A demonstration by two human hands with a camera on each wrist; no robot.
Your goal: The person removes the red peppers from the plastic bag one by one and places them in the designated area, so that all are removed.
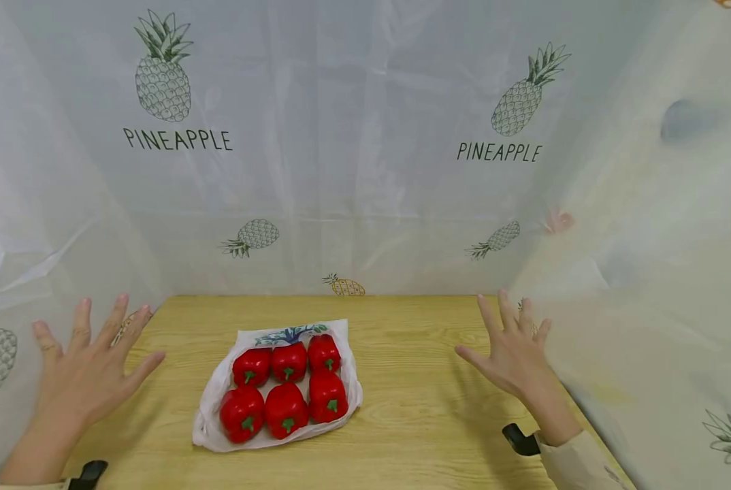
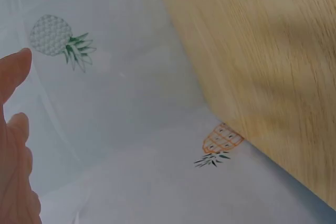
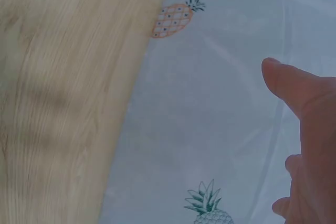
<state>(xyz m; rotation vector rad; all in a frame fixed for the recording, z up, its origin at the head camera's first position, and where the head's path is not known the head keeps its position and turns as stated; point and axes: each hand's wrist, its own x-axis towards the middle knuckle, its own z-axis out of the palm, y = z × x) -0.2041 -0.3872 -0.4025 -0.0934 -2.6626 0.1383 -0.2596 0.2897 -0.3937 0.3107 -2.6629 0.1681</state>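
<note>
while six red bell peppers point(image 1: 284, 391) lie in two rows on a white plastic bag point(image 1: 214, 401), just below the middle of the head frame, neither hand touches them. the bag sits flat on the wooden tabletop point(image 1: 414, 381), its printed edge toward the back. the left hand point(image 1: 86, 371) hovers at the lower left with fingers spread and straight, holding nothing; the right hand point(image 1: 512, 354) hovers at the right, likewise splayed and empty, well apart from the bag. by my reading this is a starting pose, with no grasp begun; a next move would call for bringing both hands inward to the bag's edges or the peppers. behind and to both sides hangs a translucent pineapple-print curtain point(image 1: 365, 136).

the head view alone shows peppers and bag. the left wrist view gives only fingertips point(image 2: 16, 66) at the left edge, the tabletop's edge and an orange pineapple print point(image 2: 220, 142); the right wrist view shows a pointing finger point(image 3: 294, 85) over curtain.
</note>
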